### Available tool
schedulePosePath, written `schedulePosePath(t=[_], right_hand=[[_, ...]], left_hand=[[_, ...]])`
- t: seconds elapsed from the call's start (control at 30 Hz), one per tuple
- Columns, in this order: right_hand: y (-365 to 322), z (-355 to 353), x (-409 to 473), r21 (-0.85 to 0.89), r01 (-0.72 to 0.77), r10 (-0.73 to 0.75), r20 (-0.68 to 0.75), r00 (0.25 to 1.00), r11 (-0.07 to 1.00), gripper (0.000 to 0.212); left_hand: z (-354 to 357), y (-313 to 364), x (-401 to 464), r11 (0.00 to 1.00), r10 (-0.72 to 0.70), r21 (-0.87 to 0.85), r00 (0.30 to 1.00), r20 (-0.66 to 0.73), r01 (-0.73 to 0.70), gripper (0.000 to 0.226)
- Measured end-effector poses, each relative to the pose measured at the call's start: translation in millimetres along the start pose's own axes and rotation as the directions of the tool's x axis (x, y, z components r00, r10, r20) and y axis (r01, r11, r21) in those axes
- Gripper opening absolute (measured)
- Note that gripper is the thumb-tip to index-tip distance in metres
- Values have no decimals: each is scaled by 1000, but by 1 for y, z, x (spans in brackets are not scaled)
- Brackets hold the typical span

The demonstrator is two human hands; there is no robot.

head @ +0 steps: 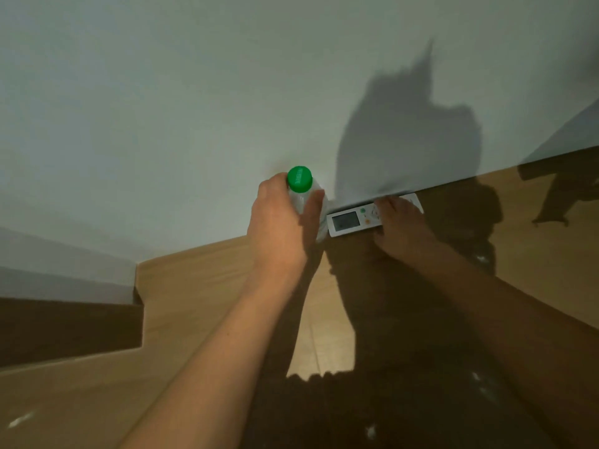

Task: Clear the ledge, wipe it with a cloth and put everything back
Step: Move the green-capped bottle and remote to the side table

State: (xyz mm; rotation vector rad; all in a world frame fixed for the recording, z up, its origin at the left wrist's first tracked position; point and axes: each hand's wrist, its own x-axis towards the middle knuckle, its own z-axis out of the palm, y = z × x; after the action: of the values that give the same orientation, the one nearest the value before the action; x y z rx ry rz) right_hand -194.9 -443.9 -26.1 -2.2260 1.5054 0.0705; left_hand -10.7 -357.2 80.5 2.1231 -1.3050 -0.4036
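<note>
A clear plastic bottle with a green cap [299, 179] stands upright on the wooden ledge [201, 270] against the pale wall. My left hand [280, 225] grips the bottle around its upper body, just under the cap. Right beside it a white remote control [348, 220] with a small screen lies flat along the wall. My right hand [400, 223] rests over the right half of the remote, fingers curled around it. The remote's far end pokes out beyond the fingers.
The ledge runs diagonally from lower left to upper right along the wall [194, 108]. At the left it steps down at a notch [137, 299] beside a darker recess. My shadow darkens the ledge below my arms.
</note>
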Motion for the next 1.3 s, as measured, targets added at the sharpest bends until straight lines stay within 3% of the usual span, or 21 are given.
schedulePosePath(t=[0.13,0.4,0.5,0.57,0.67,0.73,0.93,1.07,1.2,1.3], right_hand=[[14,15,28,-144,89,-85,32,996,986,70],[12,7,38,-357,125,-94,105,990,926,50],[13,-1,21,-233,39,-15,103,995,972,58],[13,-8,2,-35,-87,89,74,993,996,65],[2,-20,-34,307,-243,246,31,969,920,57],[-10,-25,-59,416,-277,308,-8,951,866,52],[-40,-44,-141,523,-338,465,-130,875,782,43],[-42,-48,-200,563,-394,592,-221,775,726,44],[-34,-46,-255,608,-474,713,-230,663,637,41],[-21,-43,-293,641,-514,780,-227,583,570,41]], left_hand=[[10,1,6,999,38,23,999,-39,-37,37],[18,7,4,998,58,10,998,-23,-57,30],[14,4,5,1000,25,-11,1000,14,-25,25],[8,2,3,998,-7,-69,1000,18,8,28],[-8,5,-10,989,-26,-143,1000,9,27,36],[-19,8,-23,981,22,-191,1000,-3,-22,35],[-44,23,-60,946,168,-306,970,177,-108,34],[-41,32,-88,894,300,-410,923,242,-183,18],[-27,51,-114,849,485,-367,838,250,-381,15],[-22,74,-140,841,518,-374,780,351,-391,16]])
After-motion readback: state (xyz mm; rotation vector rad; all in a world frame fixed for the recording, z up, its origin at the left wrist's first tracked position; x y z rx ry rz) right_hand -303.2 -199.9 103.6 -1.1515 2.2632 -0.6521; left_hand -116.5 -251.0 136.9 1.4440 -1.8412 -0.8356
